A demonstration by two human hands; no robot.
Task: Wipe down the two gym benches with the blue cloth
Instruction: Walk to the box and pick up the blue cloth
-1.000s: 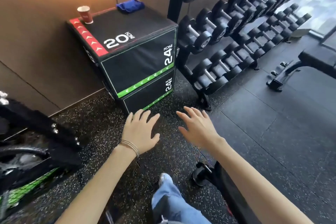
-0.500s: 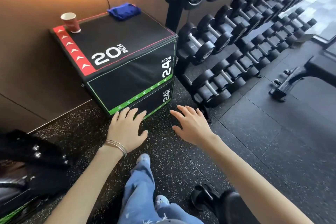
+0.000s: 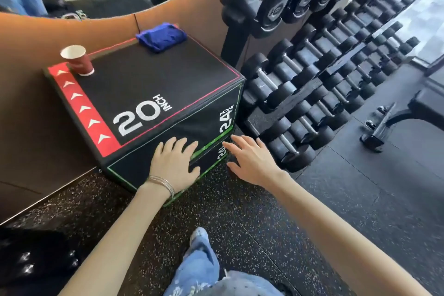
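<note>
The blue cloth lies bunched at the far corner of a black plyo box marked "20 INCH". My left hand, a bracelet on its wrist, is stretched out in front of the box's near side with straight fingers and holds nothing. My right hand is spread open beside the box's near corner, also empty. Both hands are well short of the cloth. One black gym bench shows partly at the right edge.
A red paper cup stands on the box's left edge. A long rack of black dumbbells runs along the right of the box. A brown wall panel is behind the box. Speckled rubber floor and my jeans leg are below.
I have stepped closer to the box, so it looms larger. Both open hands have come forward from over the floor to the box's near side.
</note>
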